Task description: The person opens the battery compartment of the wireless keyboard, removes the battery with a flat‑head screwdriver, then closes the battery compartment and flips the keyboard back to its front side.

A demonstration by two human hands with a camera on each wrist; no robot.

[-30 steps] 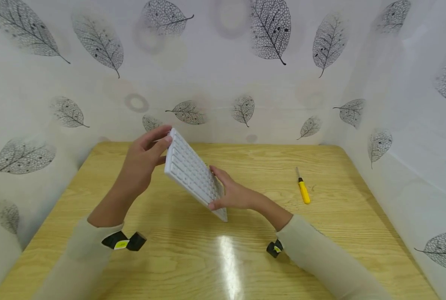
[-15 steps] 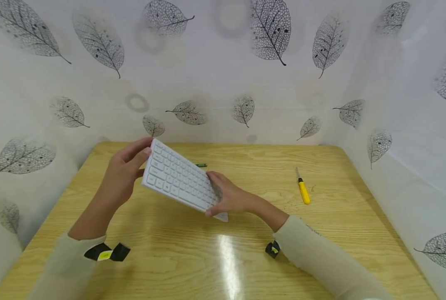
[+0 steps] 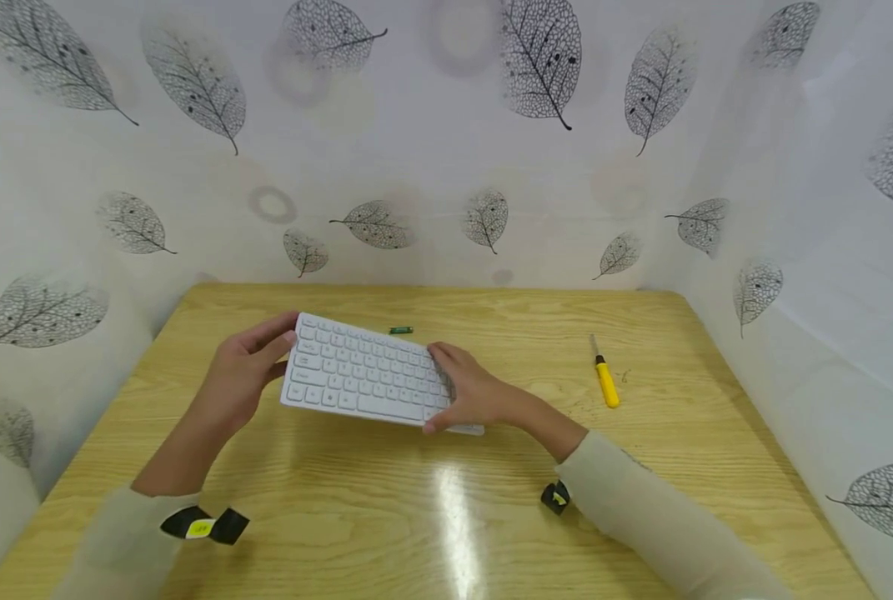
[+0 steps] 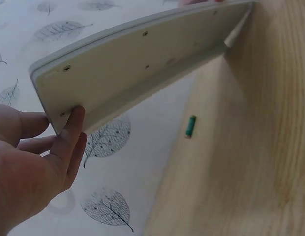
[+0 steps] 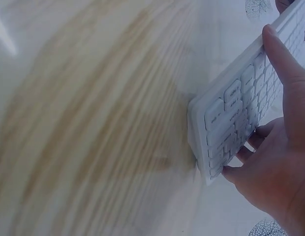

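Both hands hold a white keyboard (image 3: 371, 375), keys facing up and toward me, its left end raised above the wooden table. My left hand (image 3: 239, 375) pinches the left end, thumb at the front edge and fingers behind; in the left wrist view, fingertips touch the underside (image 4: 113, 69), which shows several small screws. Across the right part of the keyboard, my right hand (image 3: 476, 390) grips it with the thumb along the near edge and fingers at the far edge. The keyboard's right end is low, at or close to the tabletop.
Behind the keyboard lies a small green battery (image 3: 401, 330) on the wooden table (image 3: 386, 517). To the right is a screwdriver with a yellow handle (image 3: 607, 386), tiny dark bits beside it. A leaf-patterned white curtain (image 3: 431, 150) surrounds the table at back and sides.
The keyboard's left end has come down and to the left with the left hand, turning the keys upward. The right hand has shifted slightly. The battery behind has come into full view.
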